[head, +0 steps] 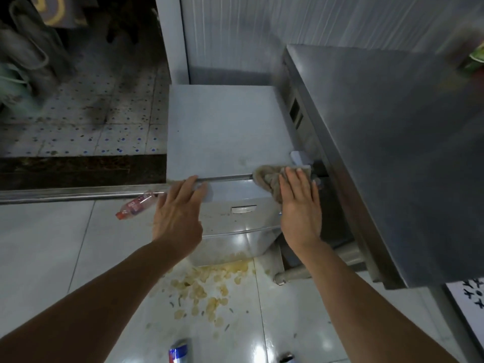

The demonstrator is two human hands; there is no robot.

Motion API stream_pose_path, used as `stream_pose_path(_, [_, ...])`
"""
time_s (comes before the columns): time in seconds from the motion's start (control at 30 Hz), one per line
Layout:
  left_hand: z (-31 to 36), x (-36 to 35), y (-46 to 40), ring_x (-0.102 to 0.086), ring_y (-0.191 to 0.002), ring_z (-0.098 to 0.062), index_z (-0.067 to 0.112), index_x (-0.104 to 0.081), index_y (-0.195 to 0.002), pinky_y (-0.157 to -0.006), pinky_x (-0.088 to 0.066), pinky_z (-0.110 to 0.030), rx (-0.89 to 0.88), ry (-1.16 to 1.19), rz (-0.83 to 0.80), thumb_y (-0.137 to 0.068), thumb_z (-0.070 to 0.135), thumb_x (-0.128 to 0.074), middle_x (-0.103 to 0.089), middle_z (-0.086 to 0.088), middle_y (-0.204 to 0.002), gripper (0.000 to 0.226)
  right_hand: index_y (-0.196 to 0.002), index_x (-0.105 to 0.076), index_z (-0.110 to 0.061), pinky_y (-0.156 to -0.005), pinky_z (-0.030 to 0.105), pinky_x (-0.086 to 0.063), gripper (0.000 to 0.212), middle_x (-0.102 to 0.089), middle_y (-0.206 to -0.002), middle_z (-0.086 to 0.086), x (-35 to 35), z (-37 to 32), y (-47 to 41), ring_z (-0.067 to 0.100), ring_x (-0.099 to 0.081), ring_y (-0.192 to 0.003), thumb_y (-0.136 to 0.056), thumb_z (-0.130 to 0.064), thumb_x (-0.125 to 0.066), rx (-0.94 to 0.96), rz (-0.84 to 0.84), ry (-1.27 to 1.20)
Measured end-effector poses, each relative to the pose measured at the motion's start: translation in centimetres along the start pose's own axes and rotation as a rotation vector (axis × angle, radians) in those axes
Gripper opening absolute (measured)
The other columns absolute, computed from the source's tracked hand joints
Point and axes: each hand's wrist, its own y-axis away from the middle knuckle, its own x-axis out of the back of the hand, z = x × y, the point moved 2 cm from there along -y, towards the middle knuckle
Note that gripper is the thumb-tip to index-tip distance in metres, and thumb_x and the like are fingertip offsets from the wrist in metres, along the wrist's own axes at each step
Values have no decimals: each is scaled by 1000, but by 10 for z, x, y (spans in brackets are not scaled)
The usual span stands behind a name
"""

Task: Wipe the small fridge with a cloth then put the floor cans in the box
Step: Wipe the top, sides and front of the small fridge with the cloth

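A plastic bottle (136, 205) lies on the floor at left. The left hand (180, 208) is laid on the near top edge of the small fridge (225, 127), fingers straight and together. The white, smudged fridge stands beside a steel counter (392, 140). The beige cloth (269, 179) is pressed on its right corner by the flat-fingered right hand (298, 203). A blue can (179, 351) lies on the near floor.

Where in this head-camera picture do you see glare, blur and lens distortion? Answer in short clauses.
Head view: glare spots on the glossy floor tiles and on the fridge front; motion blur at the top right corner and over the bags at far left; wide-angle bending of the steel counter edge and the wall lines; both hands fairly sharp.
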Motion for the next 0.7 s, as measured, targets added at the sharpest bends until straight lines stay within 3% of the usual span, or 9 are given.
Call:
stream_pose_path(0.13, [-3, -8, 9, 6, -145, -18, 28, -7, -148, -116, 1, -38, 23, -50, -46, -77, 8, -64, 0, 3, -158, 93, -129, -53, -1, -107, 54, -35, 56, -47, -139, 18, -3, -13, 17, 38, -37, -133, -76, 1, -71, -102, 129, -166])
stream_pose_path(0.23, [-5, -11, 9, 16, -142, -14, 31, 15, -143, -115, 7, -36, 19, -78, -76, -77, 9, -64, 11, 4, -157, 105, -131, -51, 0, -104, 55, -38, 64, -46, -140, 20, -6, -4, 25, 39, -37, -133, -72, -1, -75, -61, 130, -135])
stream_pose_path(0.3, [-6, -13, 8, 20, -141, -14, 33, 21, -137, -115, 8, -37, 18, -85, -78, -77, 11, -64, 16, 5, -156, 107, -133, -49, -1, -109, 54, -32, 66, -42, -144, 18, -4, 2, 12, 38, -31, -137, -73, -3, -76, -69, 113, -137])
stream_pose_path(0.4, [-8, -17, 8, 21, -141, -14, 33, 24, -137, -116, 6, -38, 16, -109, -73, -78, 14, -63, 22, 5, -154, 107, -143, -34, -5, -117, 51, -18, 71, -24, -154, 13, -7, 3, -3, 33, -11, -145, -80, -7, -68, -82, 44, -150])
stream_pose_path(0.53, [-10, -20, 10, 20, -141, -14, 33, 24, -138, -117, 2, -40, -5, -116, -41, -75, 11, -64, 18, 5, -155, 110, -149, -13, -7, -116, 47, -15, 85, 0, -158, 11, -20, 9, 17, 32, 5, -144, -82, -2, -65, -207, 124, -230])
stream_pose_path(0.63, [-10, -24, 11, 18, -141, -14, 31, 17, -145, -116, 3, -40, -18, -137, -11, -73, 11, -65, 12, 2, -158, 110, -150, -1, -14, -111, 41, -16, 100, 8, -158, 11, -30, 11, 12, 35, -2, -144, -78, -9, -70, -351, 150, -323])
stream_pose_path(0.7, [-12, -27, 10, 15, -143, -17, 29, 11, -147, -115, 5, -41, -35, -162, 9, -73, 13, -65, 10, 1, -158, 107, -150, 1, -16, -112, 49, -25, 99, 3, -157, 17, -33, 10, 0, 37, -9, -143, -80, -12, -68, -538, 172, -441])
